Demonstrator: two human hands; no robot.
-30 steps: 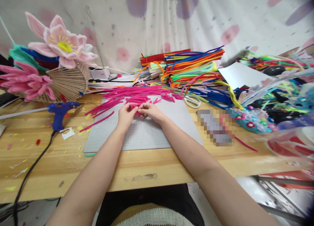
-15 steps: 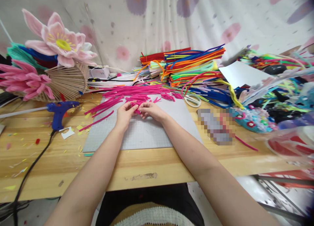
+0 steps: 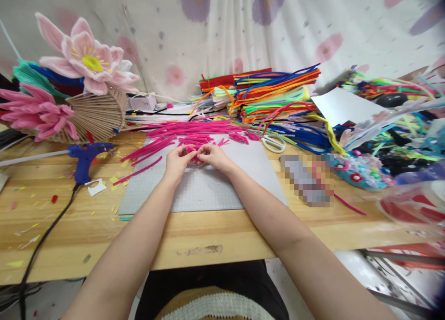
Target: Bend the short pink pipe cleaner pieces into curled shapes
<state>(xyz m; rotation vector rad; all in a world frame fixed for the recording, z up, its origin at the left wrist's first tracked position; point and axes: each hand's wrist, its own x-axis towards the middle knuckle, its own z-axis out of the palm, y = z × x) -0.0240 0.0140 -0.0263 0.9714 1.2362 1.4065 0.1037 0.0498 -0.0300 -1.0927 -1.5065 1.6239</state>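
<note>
Over a grey cutting mat [image 3: 208, 190], my left hand [image 3: 178, 162] and my right hand [image 3: 212, 156] meet, fingertips nearly touching. Both are closed on a small bent piece of magenta pipe cleaner [image 3: 190, 150], mostly hidden by the fingers. Just behind them lie short magenta pipe cleaner pieces [image 3: 196, 140], with long magenta pipe cleaners [image 3: 198, 126] beyond. More magenta lengths [image 3: 149, 147] fan out to the left of my left hand. Two finished-looking magenta petal shapes [image 3: 239, 137] rest at the mat's back right.
A blue glue gun [image 3: 82, 164] with a black cord lies left. Fuzzy pink flowers [image 3: 92, 62] stand at the back left beside a folded fan [image 3: 99, 113]. Bundled coloured pipe cleaners [image 3: 274, 95] are stacked behind. Scissors [image 3: 274, 144] and a blurred-out object [image 3: 306, 181] lie right.
My right hand's fingers have closed in against the magenta piece beside the left fingertips. The view has shifted very slightly; the things on the table stay put.
</note>
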